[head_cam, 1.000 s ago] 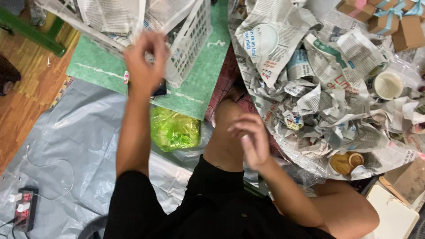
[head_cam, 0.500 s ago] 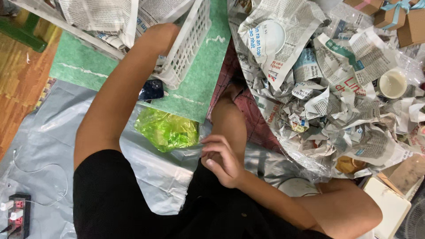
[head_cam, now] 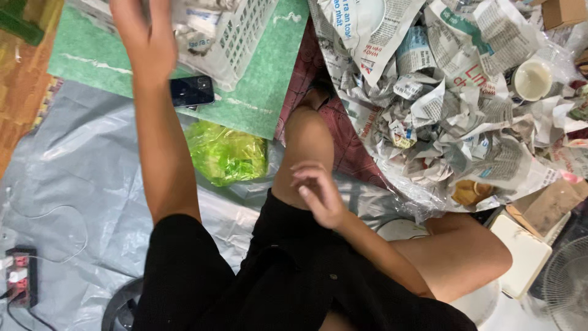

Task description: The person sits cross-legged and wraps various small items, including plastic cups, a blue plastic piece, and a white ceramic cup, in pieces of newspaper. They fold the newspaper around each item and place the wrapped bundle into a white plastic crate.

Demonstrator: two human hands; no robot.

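Note:
My left hand (head_cam: 144,37) is stretched forward with its fingers spread and nothing in it, just in front of a white plastic basket (head_cam: 245,34) holding newspaper. A dark phone (head_cam: 191,91) lies on the green mat (head_cam: 269,92) beside that wrist. My right hand (head_cam: 318,191) hovers over my bent knee (head_cam: 306,132), fingers loosely curled and apart, empty. To its right spreads a big heap of crumpled newspaper (head_cam: 441,110) on clear plastic sheeting.
A crumpled bright green plastic bag (head_cam: 226,153) lies on the grey tarp (head_cam: 73,184) between my arm and knee. A white cup (head_cam: 533,79) sits in the paper heap. A power strip (head_cam: 21,276) is at the lower left, a fan (head_cam: 566,288) and a white box (head_cam: 523,251) at the lower right.
My left hand went from the basket's edge into the basket and now shows open in front of it. My right hand dropped toward my lap, then settled over the knee.

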